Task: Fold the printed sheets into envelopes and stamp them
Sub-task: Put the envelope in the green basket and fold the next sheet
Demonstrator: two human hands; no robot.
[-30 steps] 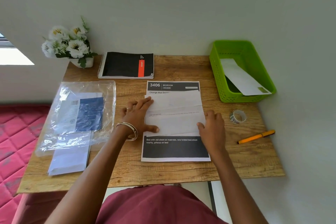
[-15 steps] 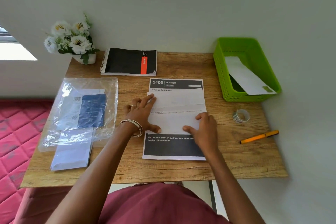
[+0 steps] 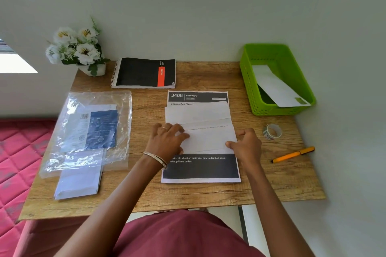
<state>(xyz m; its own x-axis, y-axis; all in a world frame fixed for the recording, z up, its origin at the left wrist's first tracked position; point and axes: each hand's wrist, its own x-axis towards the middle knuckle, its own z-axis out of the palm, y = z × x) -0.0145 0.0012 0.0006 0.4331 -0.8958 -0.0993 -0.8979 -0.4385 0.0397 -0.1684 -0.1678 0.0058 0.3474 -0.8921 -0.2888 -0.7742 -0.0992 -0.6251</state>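
Note:
A folded white sheet (image 3: 206, 131) lies on top of a flat printed sheet (image 3: 200, 168) headed "3406 BEDROOM" in the middle of the wooden desk (image 3: 208, 75). My left hand (image 3: 167, 140) presses flat on the folded sheet's left edge. My right hand (image 3: 246, 144) pinches its lower right corner between thumb and curled fingers. A stack of white envelopes (image 3: 78, 179) lies at the front left, partly under a clear plastic bag (image 3: 92, 129). Another envelope (image 3: 277, 87) leans inside the green basket (image 3: 248, 81).
A tape roll (image 3: 272, 131) and an orange pen (image 3: 292, 154) lie right of the sheets. A black spiral notebook (image 3: 144, 73) and a pot of white flowers (image 3: 77, 48) stand at the back by the wall. A pink mattress (image 3: 18, 152) is left of the desk.
My right hand slid from the folded sheet's bottom middle out to its right corner. My left hand's fingers drew together on the left edge. The folded sheet now lies slightly skewed.

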